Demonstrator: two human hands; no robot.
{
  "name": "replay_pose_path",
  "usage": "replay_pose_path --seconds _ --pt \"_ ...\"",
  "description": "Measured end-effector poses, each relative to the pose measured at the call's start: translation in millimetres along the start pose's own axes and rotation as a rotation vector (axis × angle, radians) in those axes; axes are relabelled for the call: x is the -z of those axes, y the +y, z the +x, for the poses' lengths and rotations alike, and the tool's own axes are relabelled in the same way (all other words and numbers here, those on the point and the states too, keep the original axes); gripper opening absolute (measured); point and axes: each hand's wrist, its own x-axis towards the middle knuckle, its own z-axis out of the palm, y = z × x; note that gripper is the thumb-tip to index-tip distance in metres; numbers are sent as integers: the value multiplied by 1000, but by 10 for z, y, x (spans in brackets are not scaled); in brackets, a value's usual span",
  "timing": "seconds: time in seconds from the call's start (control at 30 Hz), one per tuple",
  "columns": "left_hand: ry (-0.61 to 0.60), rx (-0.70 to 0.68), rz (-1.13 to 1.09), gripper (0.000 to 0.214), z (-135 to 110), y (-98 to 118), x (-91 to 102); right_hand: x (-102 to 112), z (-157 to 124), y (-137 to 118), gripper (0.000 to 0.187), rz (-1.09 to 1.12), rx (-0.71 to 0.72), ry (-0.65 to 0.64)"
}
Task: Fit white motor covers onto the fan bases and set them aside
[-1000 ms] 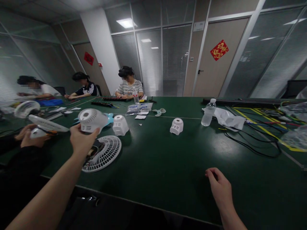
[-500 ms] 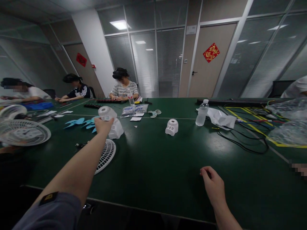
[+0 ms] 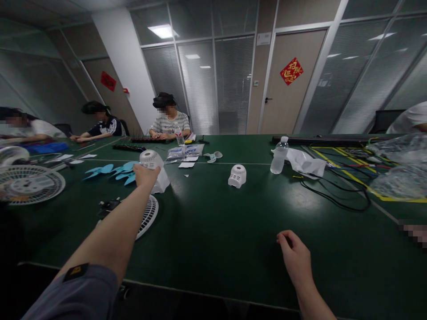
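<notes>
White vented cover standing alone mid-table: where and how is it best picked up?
I'd grip the white vented cover by its opposite sides, just below the rounded top, coming down from above on the near side. It stands upright, its domed top facing up, with nothing against its sides. The right hand seems suited, as nothing shows in it.

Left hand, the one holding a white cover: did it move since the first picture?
Yes: the left hand moved right, closing its gap to the standing white cover in this view.
</notes>
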Motion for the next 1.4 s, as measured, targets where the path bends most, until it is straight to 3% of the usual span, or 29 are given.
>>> replay_pose_path --seconds 0.1,0.2,0.47,0.7,0.77,0.83,0.93,1.03,1.17,1.23,1.3,1.33,1.4 --pt "25 34 15 94 53 -28 -12 -6 5 36 30 -3 -1 -2" --pt "-23 59 32 99 83 -96 -11 -13 9 54 31 -2 5 -11" --pt "-75 82 73 96 32 -263 -54 -1 -6 12 31 8 -23 -34" --pt "-67 74 84 102 -54 -201 -42 -32 5 34 30 -21 11 15" --pt "-27 22 85 111 -134 -120 50 -40 9 44 31 -31 11 10" --pt "70 -115 97 108 -251 -41 221 -43 9 49 31 -30 11 8" --pt "172 -362 148 74 -491 -51 613 -34 4 42 31 -37 7 -5" --pt "163 -406 241 49 -753 -358 1042 -19 -1 22 31 -50 -1 -13" --pt "220 -328 309 49 -998 -1150 1401 -20 1 0 31 -43 -3 -23" --pt "170 -216 261 57 -1064 -1557 1438 -28 4 -3 31 -43 -4 -21" --pt "19 -70 132 73 -1118 -1883 1384 -36 4 -1 32 -44 -6 -13" --pt "-58 -28 51 81 -1148 -2006 1331 -39 3 1 32 -45 -7 -10" --pt "-74 15 -24 88 -1213 -2177 1202 -43 1 2 32 -46 -7 -6"
